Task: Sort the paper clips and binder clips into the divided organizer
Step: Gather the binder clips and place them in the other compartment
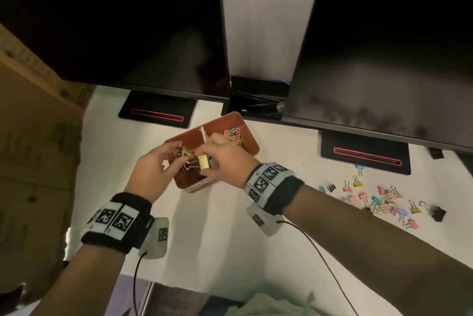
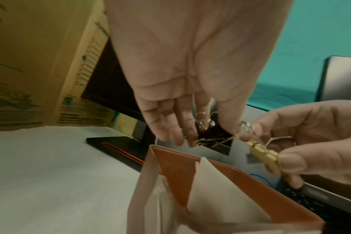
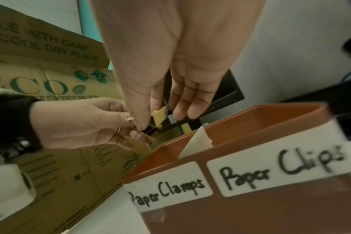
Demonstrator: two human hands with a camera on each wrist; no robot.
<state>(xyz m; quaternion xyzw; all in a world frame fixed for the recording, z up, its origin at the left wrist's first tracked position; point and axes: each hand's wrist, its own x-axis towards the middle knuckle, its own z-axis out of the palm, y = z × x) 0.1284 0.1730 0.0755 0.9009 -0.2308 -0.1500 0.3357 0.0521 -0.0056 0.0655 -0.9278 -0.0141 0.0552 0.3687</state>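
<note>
Hands [image 1: 184,162] pinch binder clips [image 1: 203,161] above organizer [image 1: 252,146].

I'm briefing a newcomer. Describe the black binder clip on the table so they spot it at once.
Start at the right-hand monitor and drop to the white table below its stand, where loose binder clips lie scattered. The black binder clip lies at that scatter's far right edge, bigger than the pastel ones beside it.
</note>
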